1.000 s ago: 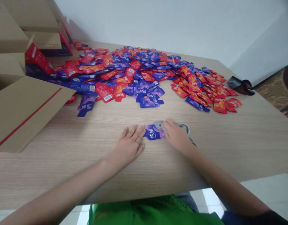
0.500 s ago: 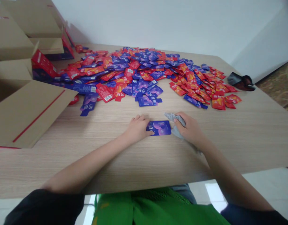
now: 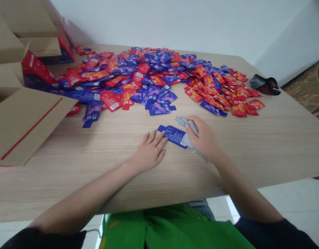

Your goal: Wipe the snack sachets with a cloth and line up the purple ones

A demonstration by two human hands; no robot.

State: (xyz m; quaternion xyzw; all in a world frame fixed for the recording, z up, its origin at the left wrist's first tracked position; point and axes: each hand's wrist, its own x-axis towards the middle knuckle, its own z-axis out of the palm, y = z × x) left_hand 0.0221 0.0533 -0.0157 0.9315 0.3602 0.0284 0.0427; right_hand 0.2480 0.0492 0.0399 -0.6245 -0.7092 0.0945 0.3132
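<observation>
A dark blue spouted pouch (image 3: 174, 135) lies flat on the table, its printed text side up and its narrow tab pointing left. My left hand (image 3: 149, 151) is spread on the table, with its fingertips on the pouch's left end. In my right hand (image 3: 201, 136) is a bunched grey cloth (image 3: 187, 125). A fold of the cloth lies over the right end of the pouch, hiding part of it.
A long heap of red and blue pouches (image 3: 138, 71) spreads across the back of the table (image 3: 110, 186). Open cardboard boxes (image 3: 32, 121) stand at the left. A dark object like a sun visor (image 3: 265, 84) lies at the far right.
The pouch has been turned over, from its picture side to its text side. My left hand has opened flat. My right hand has brought the cloth left onto the pouch.
</observation>
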